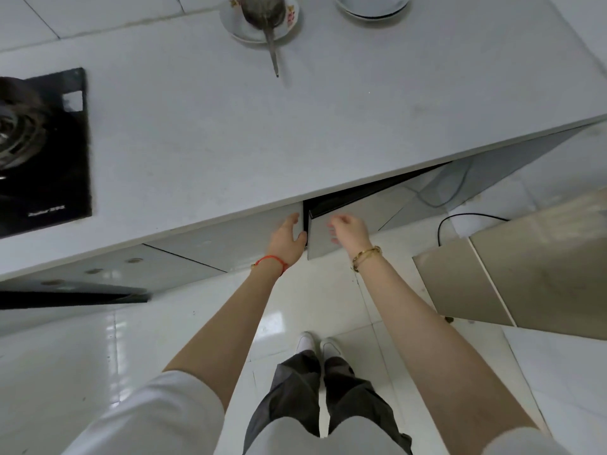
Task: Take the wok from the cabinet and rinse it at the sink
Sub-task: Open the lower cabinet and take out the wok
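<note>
Glossy grey cabinet door (384, 208) ajar beneath the white countertop (230, 142); right hand (348, 229) hovers loose-fingered before it, left hand (289, 239) at its near edge, grip unclear.

Worktop: pale grey countertop (230, 126), black glass gas hob (77, 165) at L. Floor tiles (65, 372) white, glossy, reflective. Beige tiled wall (542, 274) at R; black cable (460, 217) on floor nr it.

The cabinet (345, 200) is dark inside, its contents hidden. The right hand (349, 229) blurs at its fingers (332, 232). Picture edges cut off the stove (33, 142) and the white bowl (371, 6).
</note>
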### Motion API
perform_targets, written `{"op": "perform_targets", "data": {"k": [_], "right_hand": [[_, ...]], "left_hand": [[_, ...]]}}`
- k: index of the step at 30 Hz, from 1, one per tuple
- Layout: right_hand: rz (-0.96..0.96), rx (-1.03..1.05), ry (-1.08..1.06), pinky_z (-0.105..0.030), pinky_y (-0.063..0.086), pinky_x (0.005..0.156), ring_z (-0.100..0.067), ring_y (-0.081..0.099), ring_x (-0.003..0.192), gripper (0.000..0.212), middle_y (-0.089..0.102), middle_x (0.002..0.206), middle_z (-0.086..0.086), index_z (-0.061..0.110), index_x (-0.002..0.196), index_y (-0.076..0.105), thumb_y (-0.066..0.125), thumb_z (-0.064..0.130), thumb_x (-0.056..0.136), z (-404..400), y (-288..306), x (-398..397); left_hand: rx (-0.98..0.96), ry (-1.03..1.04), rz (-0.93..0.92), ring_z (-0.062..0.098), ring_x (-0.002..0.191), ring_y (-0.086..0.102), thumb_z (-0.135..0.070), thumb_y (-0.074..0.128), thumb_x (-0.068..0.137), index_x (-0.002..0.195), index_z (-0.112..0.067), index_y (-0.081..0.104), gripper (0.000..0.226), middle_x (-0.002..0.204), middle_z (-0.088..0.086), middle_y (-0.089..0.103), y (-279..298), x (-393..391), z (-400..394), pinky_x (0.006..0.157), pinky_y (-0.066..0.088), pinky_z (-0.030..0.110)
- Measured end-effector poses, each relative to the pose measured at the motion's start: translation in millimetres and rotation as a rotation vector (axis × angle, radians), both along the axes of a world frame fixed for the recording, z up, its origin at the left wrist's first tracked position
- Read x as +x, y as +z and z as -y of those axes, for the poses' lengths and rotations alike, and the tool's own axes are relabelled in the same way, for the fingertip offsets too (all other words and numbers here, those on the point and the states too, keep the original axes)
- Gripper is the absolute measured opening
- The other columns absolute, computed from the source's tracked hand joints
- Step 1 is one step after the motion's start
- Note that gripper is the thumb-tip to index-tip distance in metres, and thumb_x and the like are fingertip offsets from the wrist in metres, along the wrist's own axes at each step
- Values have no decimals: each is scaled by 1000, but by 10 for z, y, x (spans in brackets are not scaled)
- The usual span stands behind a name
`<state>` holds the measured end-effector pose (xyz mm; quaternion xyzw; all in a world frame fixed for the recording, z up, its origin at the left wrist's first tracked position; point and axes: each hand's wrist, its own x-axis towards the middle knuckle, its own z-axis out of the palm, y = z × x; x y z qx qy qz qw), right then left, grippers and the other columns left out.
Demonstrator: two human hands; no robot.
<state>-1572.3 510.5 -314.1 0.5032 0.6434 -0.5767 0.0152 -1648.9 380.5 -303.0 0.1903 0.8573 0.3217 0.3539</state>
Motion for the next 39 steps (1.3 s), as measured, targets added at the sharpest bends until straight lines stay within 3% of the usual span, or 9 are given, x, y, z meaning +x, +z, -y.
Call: {"op": "perform_targets", "data": {"k": [3,5,8,16,24,27,33,36,39], "right_hand": [[5,-81,-83,-59,52,89,-31,64,78,41,67,105,-31,-13,98,60,50,23,83,-10,-105,-150],[10,-126,-121,-53,54,90,-35,69,91,28,70,104,-26,-1,84,66,53,24,88,-4,-100,-231],[7,-173,-187,-43,57,89,-30,68,93,22,72,101,-16,17,72,62,55,21,92,-13,-80,-304],[-71,-309,-286,-35,56,84,-24,65,88,12,68,100,-17,5,89,62,58,15,94,-3,-148,-341],[-127,-364,-307,-34,55,90,-23,64,90,16,67,100,-15,7,80,61,60,15,94,31,-159,-168],[-155,-325,-295,-33,55,90,-22,65,92,13,68,100,-14,6,87,63,60,15,95,76,-210,-38],[-177,-81,-229,-40,58,88,-22,67,84,20,69,80,-7,16,72,65,64,24,91,208,-421,256],[-157,67,-190,-43,58,87,-25,68,88,26,71,87,-11,7,90,68,67,33,87,244,-542,442],[-185,155,-194,-39,58,82,-20,65,80,34,71,87,-10,3,98,65,69,34,85,277,-640,646]], "left_hand": [[9,-7,11,26,135,42,-16,50,96,146,-12,35,53,147,8,44,-127,-74,-86,110,34,32],[19,-1,26,24,135,42,-16,49,96,147,-13,35,53,148,7,43,-186,-102,-129,109,34,30],[40,-25,18,23,136,41,-14,48,96,148,-14,34,53,150,5,42,-224,-120,-191,109,32,28],[81,-36,15,23,134,42,-3,44,93,146,-14,37,54,146,4,47,-275,-108,-229,101,30,19],[81,-82,-6,23,131,44,2,38,92,148,-16,31,60,148,4,45,-312,72,-151,94,32,18],[90,-91,-45,24,127,47,3,39,91,147,-16,33,60,144,6,48,-342,175,-108,90,31,15],[149,-138,-152,29,121,53,1,43,92,144,-12,38,55,138,10,54,-430,485,-12,90,34,15],[176,-187,-207,33,112,57,-4,43,94,145,-15,36,53,136,11,55,-493,714,61,95,42,29],[271,-209,-268,25,123,52,-7,44,96,144,-14,40,48,141,7,51,-648,905,123,106,39,30]]}}
